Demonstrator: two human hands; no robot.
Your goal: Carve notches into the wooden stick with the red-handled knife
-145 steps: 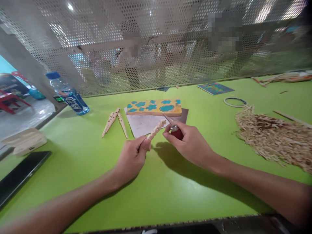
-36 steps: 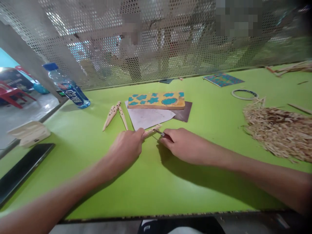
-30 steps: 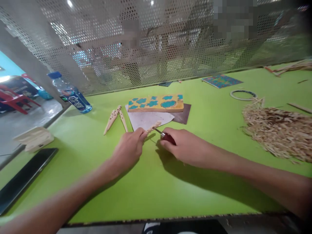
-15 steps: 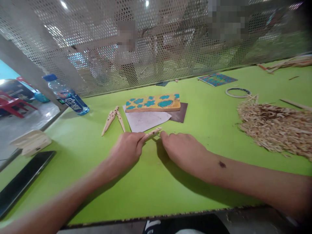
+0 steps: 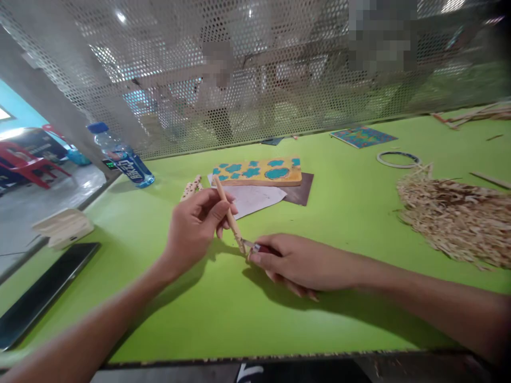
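Note:
My left hand (image 5: 199, 223) pinches a slim pale wooden stick (image 5: 228, 210), tilted with its upper end to the left. In my right hand (image 5: 293, 260) is a small knife (image 5: 255, 248) with a dark red handle, mostly hidden by the fingers. Its blade touches the lower end of the stick, where the wood looks notched. Behind my left hand lie carved, spotted wooden sticks (image 5: 192, 186), partly covered by that hand. A yellow wooden block with turquoise patches (image 5: 257, 172) rests beyond on white paper (image 5: 259, 198) and a brown sheet (image 5: 304, 190).
On the right is a heap of wood shavings (image 5: 455, 218), with a roll of tape (image 5: 399, 159) and a patterned card (image 5: 363, 136) behind it. A water bottle (image 5: 125, 159), an open pale case (image 5: 64, 226) and a dark tablet-like slab (image 5: 48, 290) stand left. Perforated metal screen (image 5: 255, 96) borders the table.
The stick has swung from pointing up-right to leaning up-left in my left hand, its lower end now toward me. My right hand has turned and lowered, and the knife now shows. The view shifted slightly.

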